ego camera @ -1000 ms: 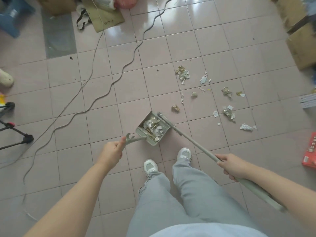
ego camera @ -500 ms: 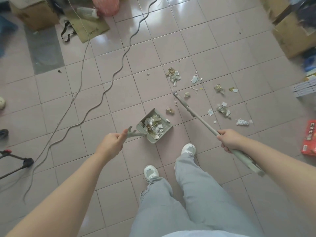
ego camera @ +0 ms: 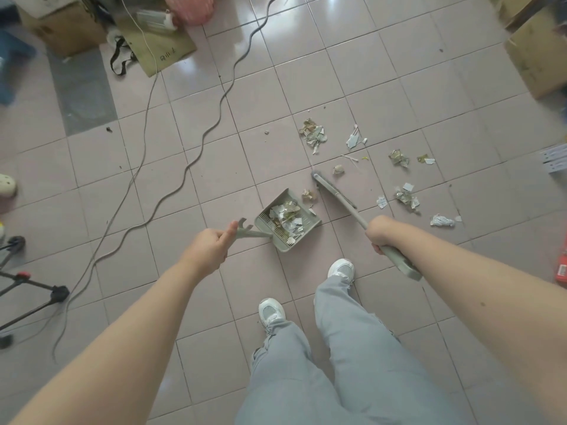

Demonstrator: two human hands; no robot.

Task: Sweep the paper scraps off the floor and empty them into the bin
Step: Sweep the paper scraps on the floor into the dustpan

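Observation:
My left hand (ego camera: 211, 250) grips the handle of a grey-green dustpan (ego camera: 310, 223) that rests on the tiled floor and holds a heap of paper scraps (ego camera: 287, 216). My right hand (ego camera: 382, 233) is closed around the shaft of a grey broom (ego camera: 334, 193), whose head lies on the floor just right of the pan's mouth. One crumpled scrap (ego camera: 308, 194) sits between broom head and pan. More scraps (ego camera: 313, 134) lie scattered beyond and to the right (ego camera: 406, 197). A pink basket (ego camera: 190, 7) at the top edge may be the bin.
Two long cables (ego camera: 196, 148) snake across the floor on the left. Cardboard boxes stand at top left (ego camera: 61, 29) and top right (ego camera: 537, 56). A black tripod leg (ego camera: 33, 286) lies at left, a red pack (ego camera: 561, 265) at right. My feet in white shoes (ego camera: 271, 311) stand behind the pan.
The broom head has swung from against the pan out towards the scraps beyond it. My right hand has shifted along the shaft. The dustpan has stayed put in my left hand.

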